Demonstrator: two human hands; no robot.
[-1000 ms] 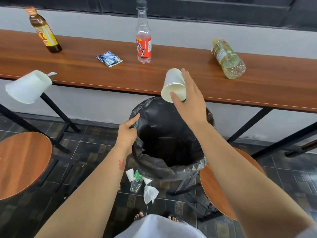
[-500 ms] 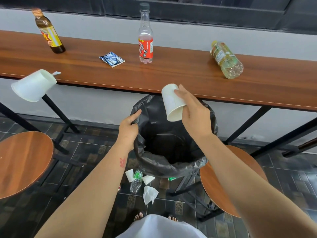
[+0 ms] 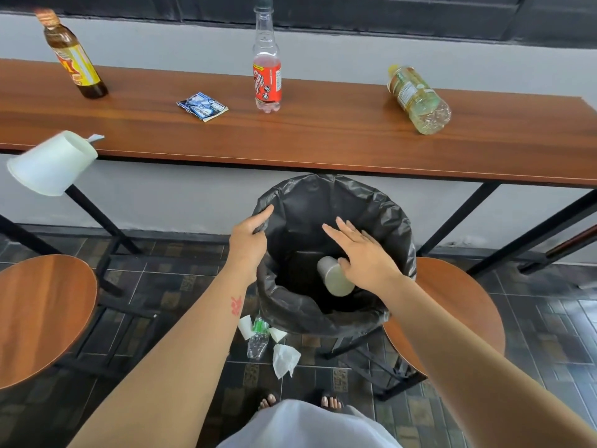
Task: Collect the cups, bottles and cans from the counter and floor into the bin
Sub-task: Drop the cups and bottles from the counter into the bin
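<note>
A bin lined with a black bag (image 3: 381,205) stands under the wooden counter (image 3: 323,143). A white paper cup (image 3: 334,276) is inside it, just below my right hand (image 3: 361,253), whose fingers are spread over the opening. My left hand (image 3: 248,237) pinches the bag's left rim. On the counter are a brown bottle (image 3: 76,63) at the left, a red-labelled clear bottle (image 3: 266,69) in the middle and a yellow bottle (image 3: 418,98) lying on its side at the right. Another white cup (image 3: 51,163) sits tipped at the counter's left edge. A crushed clear bottle (image 3: 258,337) lies on the floor.
Round wooden stools stand at the left (image 3: 38,318) and right (image 3: 458,312) of the bin. A blue packet (image 3: 202,106) lies on the counter. White tissues (image 3: 284,358) lie on the tiled floor beside the crushed bottle. Black counter legs (image 3: 97,218) slant down on both sides.
My right hand carried the white cup down from counter height over the bin and let it go; the cup is now inside the bag. My left hand stayed on the rim.
</note>
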